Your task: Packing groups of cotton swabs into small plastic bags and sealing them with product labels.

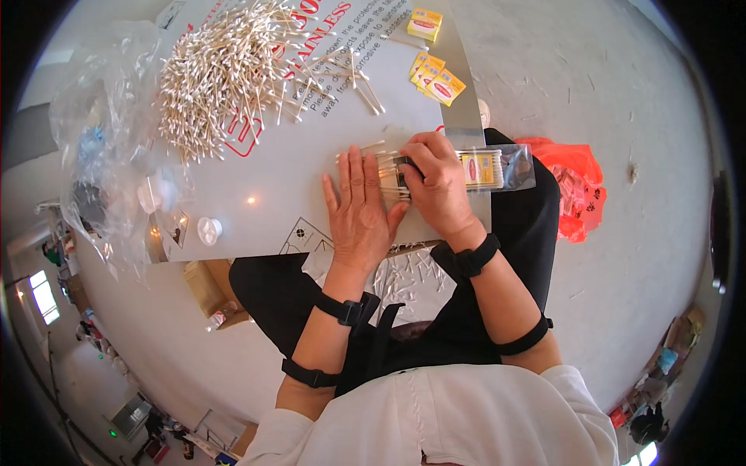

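My left hand (359,206) lies flat on the metal-topped table, fingers stretched out, against the ends of a small row of cotton swabs (386,165). Beside it my right hand (437,179) is closed round a small black object (407,165) pressed over those swabs; its kind is mostly hidden by the fingers. Just right of this hand, a clear plastic bag (516,166) holds a flat row of swabs with a yellow card (477,169) on top. It reaches past the table's right edge. A large heap of loose cotton swabs (225,78) covers the far left.
Yellow cards (443,85) lie fanned at the far right, near a stack of cards (424,25). Crumpled clear plastic (101,155) hangs over the left edge, near a small white round piece (209,231). A red bag (573,186) sits right of my leg; fallen swabs (408,279) lie below.
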Available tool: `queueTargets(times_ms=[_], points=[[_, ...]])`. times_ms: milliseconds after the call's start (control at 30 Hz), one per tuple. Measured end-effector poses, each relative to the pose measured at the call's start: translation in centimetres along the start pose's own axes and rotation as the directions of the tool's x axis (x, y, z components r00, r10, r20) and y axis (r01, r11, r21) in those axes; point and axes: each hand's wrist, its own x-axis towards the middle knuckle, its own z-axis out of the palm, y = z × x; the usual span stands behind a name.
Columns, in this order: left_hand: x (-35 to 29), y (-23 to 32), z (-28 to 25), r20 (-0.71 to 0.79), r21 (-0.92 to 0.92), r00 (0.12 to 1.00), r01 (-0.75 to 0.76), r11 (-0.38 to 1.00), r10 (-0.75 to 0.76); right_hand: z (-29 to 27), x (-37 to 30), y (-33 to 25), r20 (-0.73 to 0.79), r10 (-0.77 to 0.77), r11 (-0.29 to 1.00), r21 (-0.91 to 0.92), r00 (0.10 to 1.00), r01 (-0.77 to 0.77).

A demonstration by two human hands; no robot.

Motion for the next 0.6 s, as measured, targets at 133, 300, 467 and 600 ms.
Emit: queueTargets(times_ms=[133,300,467,600], points=[[0.5,0.4,0.1,-0.068,-0.002,0.998,0.015,1.000,-0.015,0.1,0.0,0.2,0.147,-0.102,0.974,-0.188,0.984,0.129],[1.4,-0.3,-0.1,-0.038,0.043,0.999,0.014,0.999,-0.012,0.5,-0.5,-0.3,0.041,-0.053,0.994,0.098,0.998,0.048],[2.9,-2.3,-0.4,-0.369,-0.677,0.900,-0.091,0.731,-0.231,1.6,-0.5,-0.3,-0.171,0.202,0.881,0.462,0.964,-0.102],[5.3,-2.4,0.5,-0.308,-0.916,0.859,-0.152,0.371,-0.409,3.4,1.2,-0.4,-0.161,0.156,0.833,0.552,0.975,-0.042]])
